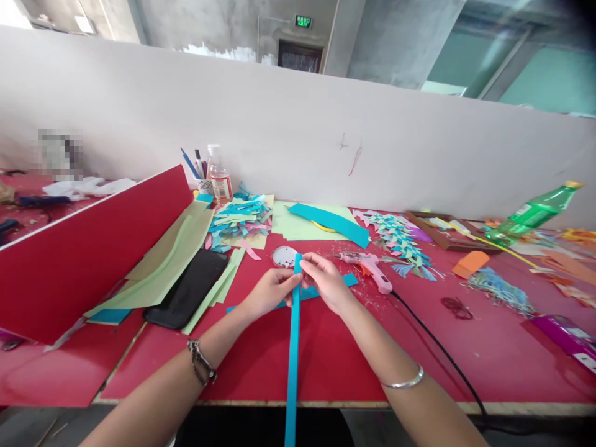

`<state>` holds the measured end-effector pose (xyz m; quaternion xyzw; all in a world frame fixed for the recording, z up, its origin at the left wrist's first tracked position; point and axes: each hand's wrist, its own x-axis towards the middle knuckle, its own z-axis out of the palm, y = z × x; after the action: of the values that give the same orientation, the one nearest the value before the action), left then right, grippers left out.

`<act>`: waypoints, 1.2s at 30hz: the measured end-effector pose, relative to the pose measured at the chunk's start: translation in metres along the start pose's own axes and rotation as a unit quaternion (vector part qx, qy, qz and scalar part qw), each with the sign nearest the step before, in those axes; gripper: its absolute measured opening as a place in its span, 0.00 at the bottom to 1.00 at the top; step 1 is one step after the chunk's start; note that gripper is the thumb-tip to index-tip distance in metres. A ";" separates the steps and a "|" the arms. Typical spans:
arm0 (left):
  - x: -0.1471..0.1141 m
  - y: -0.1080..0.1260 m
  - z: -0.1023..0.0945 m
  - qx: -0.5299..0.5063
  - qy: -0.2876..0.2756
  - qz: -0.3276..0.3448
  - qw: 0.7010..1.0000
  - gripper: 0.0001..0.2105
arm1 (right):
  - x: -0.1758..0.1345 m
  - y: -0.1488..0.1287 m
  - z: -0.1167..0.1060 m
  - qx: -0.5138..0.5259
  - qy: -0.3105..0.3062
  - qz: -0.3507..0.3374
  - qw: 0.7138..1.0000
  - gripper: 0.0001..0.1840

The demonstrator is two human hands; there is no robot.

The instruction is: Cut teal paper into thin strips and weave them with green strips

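A long blue paper strip (293,360) hangs from both hands, over the table's front edge and down out of view. My left hand (274,289) pinches it near its upper end between thumb and fingers. Opposite, my right hand (323,278) grips the same end from the right side. Behind them another blue strip (349,280) lies across the red table, partly hidden by the hands. A round white lid (284,256) with dark specks sits just beyond the fingers. Right of it rests a pink glue gun (367,267), its black cord running toward the front edge.
At left, a black phone (189,288) lies by green paper sheets and a red divider (97,248). A pile of cut paper strips (242,217) is at the back. A tilted green bottle (535,214) and a wooden tray (437,233) are at right.
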<state>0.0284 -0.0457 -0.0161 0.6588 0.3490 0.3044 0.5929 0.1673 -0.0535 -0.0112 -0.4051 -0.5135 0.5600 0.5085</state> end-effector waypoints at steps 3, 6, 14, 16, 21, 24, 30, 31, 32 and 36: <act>-0.001 0.001 -0.002 0.020 -0.004 0.013 1.000 0.18 | -0.001 0.001 0.000 0.027 -0.011 0.015 0.999 0.13; -0.002 0.001 -0.001 0.043 -0.004 0.012 0.999 0.18 | -0.002 0.002 0.000 0.043 -0.035 0.010 0.998 0.15; -0.005 0.002 0.002 0.111 0.038 0.016 0.993 0.19 | -0.004 0.003 0.001 -0.044 0.021 -0.015 0.999 0.13; -0.006 0.002 0.002 0.113 0.042 0.011 0.993 0.20 | -0.004 0.003 0.000 -0.065 0.034 -0.026 0.997 0.13; -0.004 0.003 0.001 0.087 0.018 0.011 0.996 0.18 | -0.003 0.003 -0.002 -0.075 0.040 -0.033 0.996 0.12; -0.003 0.002 0.000 0.077 0.023 0.006 0.997 0.17 | -0.004 0.003 -0.002 -0.069 0.039 -0.027 0.997 0.12; -0.004 0.003 0.000 0.101 0.050 -0.007 0.994 0.17 | -0.004 0.006 -0.002 -0.078 0.043 -0.028 0.996 0.13; -0.004 0.003 0.000 0.106 0.052 -0.008 0.993 0.17 | -0.004 0.006 -0.002 -0.075 0.045 -0.026 0.996 0.13; -0.004 0.002 0.000 0.112 0.054 -0.007 0.992 0.17 | -0.003 0.007 -0.002 -0.068 0.048 -0.022 0.996 0.13; -0.003 -0.002 -0.001 0.136 0.062 0.014 0.989 0.18 | -0.002 0.008 -0.001 -0.026 0.044 -0.006 0.999 0.11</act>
<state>0.0259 -0.0480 -0.0185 0.7180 0.4133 0.3028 0.4711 0.1671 -0.0549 -0.0196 -0.4394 -0.5074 0.5252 0.5231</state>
